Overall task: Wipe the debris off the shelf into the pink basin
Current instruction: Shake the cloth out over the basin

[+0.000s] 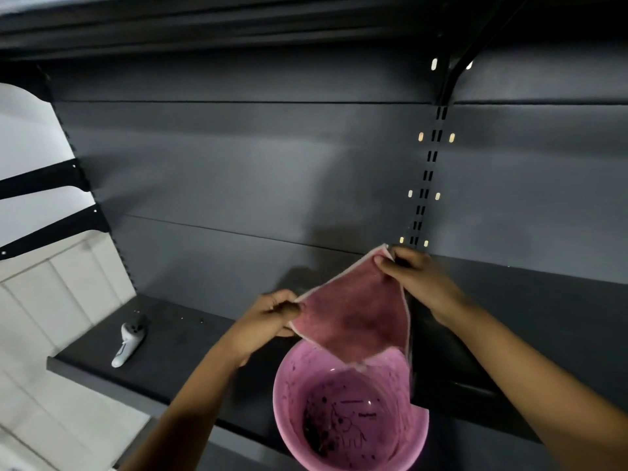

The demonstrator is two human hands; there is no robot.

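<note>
A pink cloth [356,311] hangs stretched between both hands above the pink basin [350,416]. My left hand [272,316] pinches the cloth's lower left corner. My right hand [414,273] pinches its upper right corner. The cloth's bottom corner dangles just over the basin's rim. Dark specks of debris lie inside the basin, beside a printed cartoon drawing. The basin sits at the front edge of the dark shelf [190,355]. A few tiny pale specks dot the shelf at its back left.
A white handheld device [129,341] lies on the shelf's left end. The dark back panel [238,171] rises behind, with a slotted upright [424,185] at right. Another shelf runs overhead. Black brackets [51,229] and white floor tiles show at left.
</note>
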